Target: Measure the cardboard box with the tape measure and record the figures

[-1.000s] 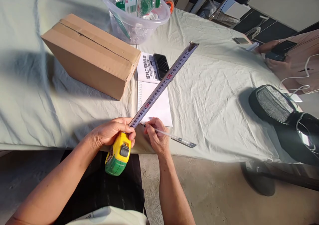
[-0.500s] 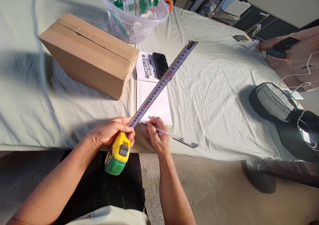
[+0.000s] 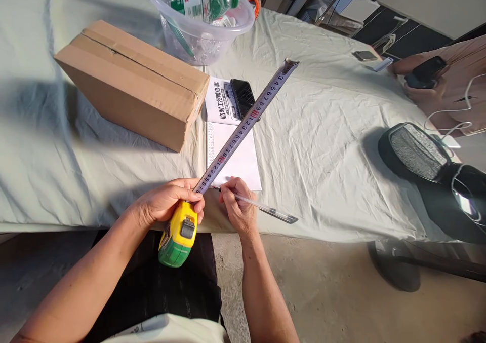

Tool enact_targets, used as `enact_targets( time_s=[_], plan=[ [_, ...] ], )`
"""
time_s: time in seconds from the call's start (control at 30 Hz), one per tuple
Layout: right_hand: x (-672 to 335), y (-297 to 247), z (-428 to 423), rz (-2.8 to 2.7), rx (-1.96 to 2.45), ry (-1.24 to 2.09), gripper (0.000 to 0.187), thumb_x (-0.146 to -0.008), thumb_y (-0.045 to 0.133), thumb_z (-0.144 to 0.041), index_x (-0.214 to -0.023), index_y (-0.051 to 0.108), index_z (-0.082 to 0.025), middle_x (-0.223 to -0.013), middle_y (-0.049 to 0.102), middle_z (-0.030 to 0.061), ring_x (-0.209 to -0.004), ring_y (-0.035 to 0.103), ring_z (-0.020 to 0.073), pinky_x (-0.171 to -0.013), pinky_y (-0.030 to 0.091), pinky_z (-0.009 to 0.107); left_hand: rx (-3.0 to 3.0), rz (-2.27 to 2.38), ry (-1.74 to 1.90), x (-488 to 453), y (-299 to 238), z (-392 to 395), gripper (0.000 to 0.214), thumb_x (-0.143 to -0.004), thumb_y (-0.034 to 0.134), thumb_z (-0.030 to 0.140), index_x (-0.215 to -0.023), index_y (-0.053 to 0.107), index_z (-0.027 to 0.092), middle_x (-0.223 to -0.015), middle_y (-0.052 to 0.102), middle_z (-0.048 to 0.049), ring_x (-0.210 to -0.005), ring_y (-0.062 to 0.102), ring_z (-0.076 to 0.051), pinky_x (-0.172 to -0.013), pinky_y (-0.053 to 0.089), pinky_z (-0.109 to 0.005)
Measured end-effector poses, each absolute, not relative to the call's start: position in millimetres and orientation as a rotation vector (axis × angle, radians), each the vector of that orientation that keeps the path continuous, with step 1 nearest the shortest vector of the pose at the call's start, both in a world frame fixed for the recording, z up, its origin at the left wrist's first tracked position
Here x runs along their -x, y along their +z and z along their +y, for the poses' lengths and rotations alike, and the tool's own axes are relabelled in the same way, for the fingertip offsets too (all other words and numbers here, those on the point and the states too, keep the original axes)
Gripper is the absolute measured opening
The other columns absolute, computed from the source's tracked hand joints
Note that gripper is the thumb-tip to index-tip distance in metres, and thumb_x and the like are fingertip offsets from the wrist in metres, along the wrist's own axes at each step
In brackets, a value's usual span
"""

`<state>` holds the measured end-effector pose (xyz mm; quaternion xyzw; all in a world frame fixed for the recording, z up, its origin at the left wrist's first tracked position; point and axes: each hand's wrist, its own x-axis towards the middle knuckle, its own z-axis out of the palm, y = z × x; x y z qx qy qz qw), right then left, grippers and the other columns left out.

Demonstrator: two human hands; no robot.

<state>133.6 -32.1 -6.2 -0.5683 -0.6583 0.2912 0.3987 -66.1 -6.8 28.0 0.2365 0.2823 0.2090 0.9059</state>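
Note:
My left hand (image 3: 165,202) grips a yellow and green tape measure (image 3: 177,235) at the table's near edge. Its blade (image 3: 245,126) runs out diagonally up and to the right, over a white sheet of paper (image 3: 240,160) and a black phone (image 3: 243,96). My right hand (image 3: 236,206) is closed on a clear pen (image 3: 266,210), its tip close beside the blade near the paper's bottom edge. A taped cardboard box (image 3: 132,83) lies to the left of the paper.
A clear plastic tub (image 3: 201,29) holding water bottles stands behind the box. A pale wrinkled cloth (image 3: 334,145) covers the table. At the right are a black fan (image 3: 417,155) and another person's hands holding a phone (image 3: 423,72).
The blade has drawn back into the case by a few centimetres. Both hands stay in place at the table edge.

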Motion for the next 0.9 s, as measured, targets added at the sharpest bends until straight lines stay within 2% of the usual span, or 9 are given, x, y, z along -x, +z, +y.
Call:
enact_targets(
  time_s=[0.43, 0.57, 0.9],
  plan=[
    [-134.0, -6.5, -32.2, -1.623, 1.449, 0.729, 0.016, -0.09, 0.047, -0.024, -0.074, 0.05, -0.023, -0.062, 0.055, -0.003, -0.067, 0.052, 0.0166, -0.076, 0.044, 0.034, -0.486, 0.585, 0.438, 66.6, 28.1, -7.0, 0.022, -0.08, 0.057, 0.014, -0.101, 0.054, 0.016, -0.063, 0.058, -0.0005, -0.06, 0.063, -0.019, -0.056, 0.049, -0.026],
    [-133.6, -7.0, -32.3, -1.632, 1.448, 0.718, 0.016, -0.09, 0.047, -0.024, -0.074, 0.05, -0.023, -0.063, 0.055, -0.0026, -0.068, 0.051, 0.0168, -0.076, 0.044, 0.035, -0.487, 0.585, 0.438, 66.4, 28.3, -7.5, 0.025, -0.079, 0.056, 0.013, -0.104, 0.054, 0.015, -0.062, 0.058, -0.0002, -0.06, 0.063, -0.019, -0.056, 0.049, -0.027],
    [-134.0, -6.1, -32.4, -1.634, 1.453, 0.721, 0.015, -0.088, 0.048, -0.023, -0.073, 0.049, -0.024, -0.062, 0.055, -0.0027, -0.069, 0.052, 0.0174, -0.083, 0.046, 0.038, -0.491, 0.588, 0.439, 67.0, 28.2, -7.8, 0.02, -0.079, 0.056, 0.014, -0.099, 0.054, 0.016, -0.063, 0.057, -0.0003, -0.06, 0.063, -0.019, -0.056, 0.048, -0.027]
  ],
)
